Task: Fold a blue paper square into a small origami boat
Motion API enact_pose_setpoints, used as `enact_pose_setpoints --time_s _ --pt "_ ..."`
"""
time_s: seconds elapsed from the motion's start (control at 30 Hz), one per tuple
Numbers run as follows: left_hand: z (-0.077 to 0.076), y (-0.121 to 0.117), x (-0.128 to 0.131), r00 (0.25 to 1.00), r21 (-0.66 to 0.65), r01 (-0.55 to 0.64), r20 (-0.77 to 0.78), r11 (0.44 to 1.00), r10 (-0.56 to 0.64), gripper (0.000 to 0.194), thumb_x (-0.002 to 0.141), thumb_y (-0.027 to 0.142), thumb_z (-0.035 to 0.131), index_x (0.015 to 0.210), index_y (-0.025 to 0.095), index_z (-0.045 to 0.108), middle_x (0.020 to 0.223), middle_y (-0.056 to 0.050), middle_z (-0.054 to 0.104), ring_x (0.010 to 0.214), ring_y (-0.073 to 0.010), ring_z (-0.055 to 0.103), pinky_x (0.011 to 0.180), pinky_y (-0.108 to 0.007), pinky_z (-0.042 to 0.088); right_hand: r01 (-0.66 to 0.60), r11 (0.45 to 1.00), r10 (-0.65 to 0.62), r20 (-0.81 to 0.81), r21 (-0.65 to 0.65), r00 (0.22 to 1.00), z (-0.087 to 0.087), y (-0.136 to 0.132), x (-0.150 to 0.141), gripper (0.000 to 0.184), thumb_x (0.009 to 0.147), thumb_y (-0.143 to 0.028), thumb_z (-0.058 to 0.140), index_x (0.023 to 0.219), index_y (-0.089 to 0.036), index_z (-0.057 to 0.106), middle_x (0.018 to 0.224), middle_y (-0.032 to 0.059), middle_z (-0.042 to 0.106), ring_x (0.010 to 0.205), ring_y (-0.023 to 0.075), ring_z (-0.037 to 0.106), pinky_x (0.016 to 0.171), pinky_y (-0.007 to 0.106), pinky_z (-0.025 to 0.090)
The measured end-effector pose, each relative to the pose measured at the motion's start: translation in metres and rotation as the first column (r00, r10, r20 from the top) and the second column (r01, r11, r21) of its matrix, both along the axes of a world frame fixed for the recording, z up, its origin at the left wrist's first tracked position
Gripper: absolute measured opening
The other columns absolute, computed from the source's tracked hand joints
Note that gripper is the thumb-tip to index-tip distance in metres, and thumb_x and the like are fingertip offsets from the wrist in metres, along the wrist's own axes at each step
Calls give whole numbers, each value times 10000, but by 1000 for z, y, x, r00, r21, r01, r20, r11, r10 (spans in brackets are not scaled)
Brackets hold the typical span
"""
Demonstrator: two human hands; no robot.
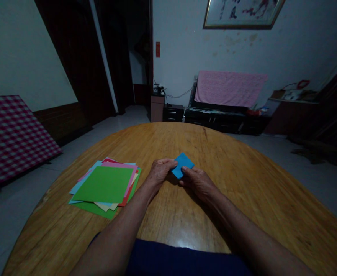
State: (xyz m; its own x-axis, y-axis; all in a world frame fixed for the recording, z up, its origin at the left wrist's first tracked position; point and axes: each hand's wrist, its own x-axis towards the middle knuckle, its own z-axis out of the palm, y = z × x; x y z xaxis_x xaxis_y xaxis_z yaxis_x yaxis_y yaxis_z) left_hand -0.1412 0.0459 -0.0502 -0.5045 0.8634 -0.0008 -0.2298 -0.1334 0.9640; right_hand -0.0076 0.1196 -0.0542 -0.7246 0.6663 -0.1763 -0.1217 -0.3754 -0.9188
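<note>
Paper square, blue (182,165): I have it pinched between left hand (159,172) and right hand (198,184) over the table (171,142), with 2 thumbs pressing its edges; a loosened pinch could drop it, and a sideways slip could disturb the paper stack (105,185).
</note>
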Motion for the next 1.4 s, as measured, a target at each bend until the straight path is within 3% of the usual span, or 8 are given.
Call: enact_pose_setpoints --time_s 0.23,0.53,0.8,0.97,1.23,1.4 --pt "2 -1 2 999 -21 -36 22 999 36 246 617 343 709 689 114 653 565 -7 585 484 -96 499 487 -221 360 -1 1000 0 58 25 998 -1 1 1 258 705 -372 732 777 -139 645 719 59 658 594 125 588 572 254 485" --pt "4 -1 3 999 -45 -36 5 998 36 242 612 357 694 647 133 608 535 11 548 450 -94 483 451 -220 341 -165 985 162 62 52 985 7 -10 2 235 749 -345 693 756 -112 661 715 74 661 637 120 613 521 192 438" --pt "5 -3 3 999 -44 -52 -18 998 51 217 625 341 670 617 137 595 524 20 529 463 -88 453 466 -223 323 -199 979 198 39 38 980 8 -11 3 157 742 -262 695 774 -112 664 743 72 664 652 122 618 560 207 475" --pt "2 -1 1 997 -23 -67 -51 998 66 204 611 327 687 618 132 625 535 22 542 487 -86 452 494 -222 331 -195 980 188 138 41 972 8 -9 5 180 817 -268 624 739 -110 663 747 98 687 663 133 647 576 215 499" --pt "1 -1 -1 1000 -45 -20 -12 999 19 210 600 334 699 636 138 633 528 21 553 471 -92 465 490 -228 352 -317 948 314 127 4 941 10 -4 10 260 881 -339 524 927 -134 677 959 124 696 802 165 668 634 241 514" --pt "3 -2 0 1000 -31 1 11 1000 -1 217 593 320 706 650 119 647 548 4 575 487 -97 484 498 -229 354 -178 976 159 146 126 976 6 7 13 277 818 -420 611 795 -152 674 767 91 694 704 166 654 646 263 505"
